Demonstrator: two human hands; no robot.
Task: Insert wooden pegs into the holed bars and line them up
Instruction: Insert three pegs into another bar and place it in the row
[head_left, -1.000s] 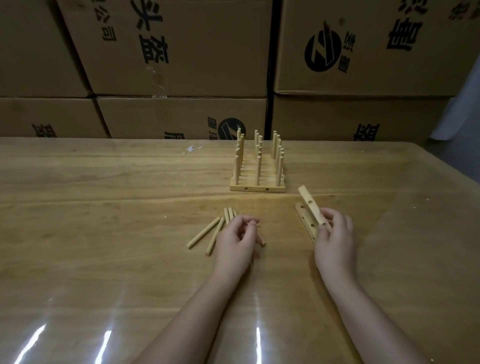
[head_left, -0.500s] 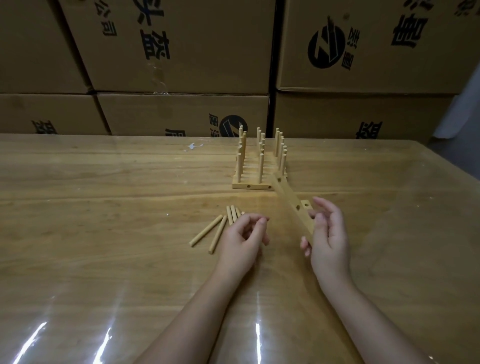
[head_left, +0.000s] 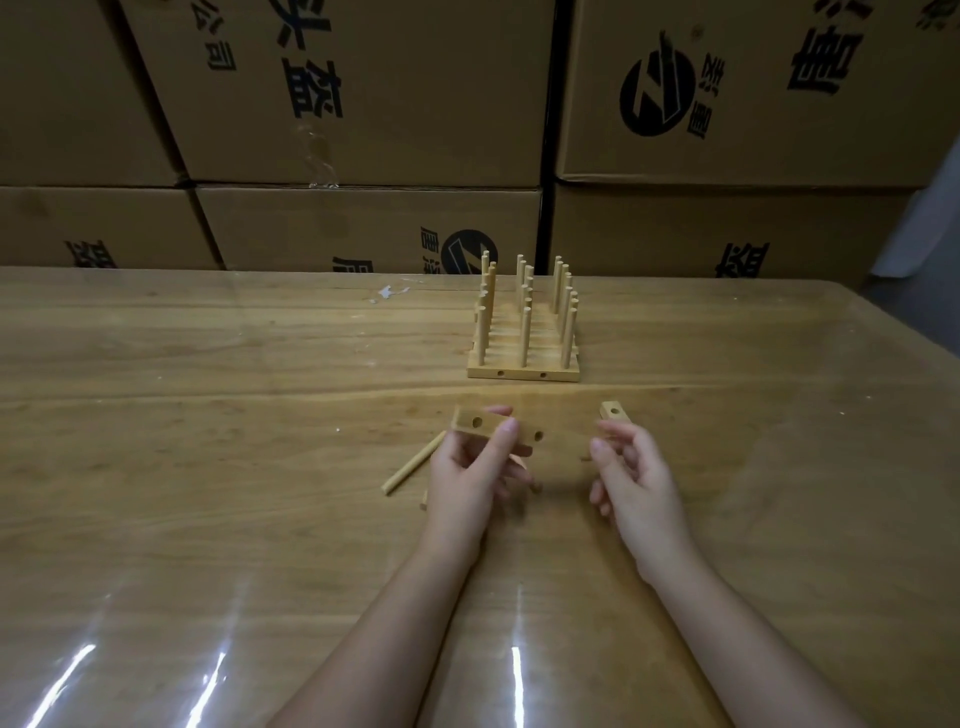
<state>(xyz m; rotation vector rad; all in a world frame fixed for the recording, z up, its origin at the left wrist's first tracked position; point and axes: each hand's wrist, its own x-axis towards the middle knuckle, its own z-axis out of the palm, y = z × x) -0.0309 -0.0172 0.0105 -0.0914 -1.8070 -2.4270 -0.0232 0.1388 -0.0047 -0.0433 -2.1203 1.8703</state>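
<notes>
My left hand (head_left: 467, 486) holds a wooden holed bar (head_left: 474, 422) level above the table, thumb on its front face, two holes showing. My right hand (head_left: 636, 483) hovers just right of that bar with loosely curled fingers and nothing in it. Behind its fingertips the end of a second holed bar (head_left: 614, 411) lies on the table. A loose peg (head_left: 413, 466) sticks out to the left from under my left hand; other pegs there are mostly hidden. Farther back stand several bars side by side, filled with upright pegs (head_left: 523, 332).
The wooden table (head_left: 234, 467) has a glossy cover with glare near me. Stacked cardboard boxes (head_left: 363, 104) wall off the far edge. The table's right edge (head_left: 930, 353) slants away at the upper right.
The bar that my right hand lifted off the table has passed to my left hand, which left the pegs. My right hand has let go and drawn slightly right.
</notes>
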